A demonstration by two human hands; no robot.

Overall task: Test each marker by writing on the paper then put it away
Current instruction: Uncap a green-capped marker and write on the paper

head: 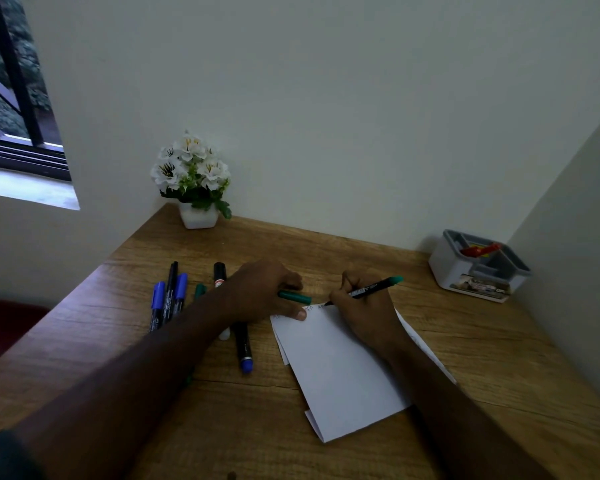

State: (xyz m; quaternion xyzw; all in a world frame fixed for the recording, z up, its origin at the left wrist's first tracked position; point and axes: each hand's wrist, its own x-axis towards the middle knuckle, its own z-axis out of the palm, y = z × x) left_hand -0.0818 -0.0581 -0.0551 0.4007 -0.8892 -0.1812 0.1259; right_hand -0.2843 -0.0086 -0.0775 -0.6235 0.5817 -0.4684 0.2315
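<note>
Wooden desk (326, 455) in white-walled corner, window (11, 81) upper left | green marker (371, 289) pinched in right hand (364, 313), tip on paper (340, 368) | green cap (295, 296) gripped in left hand (264, 292).

Your paper (340, 368) lay on the desk (482, 358) before you, your right hand (364, 313) on its far edge with a marker (371, 289), your left hand (264, 292) at its far left corner with a cap (295, 297). Loose markers (168, 299) lay left of the paper. The organizer (478, 268) stood far right by the wall, the flower pot (198, 216) in the far left corner.
</note>
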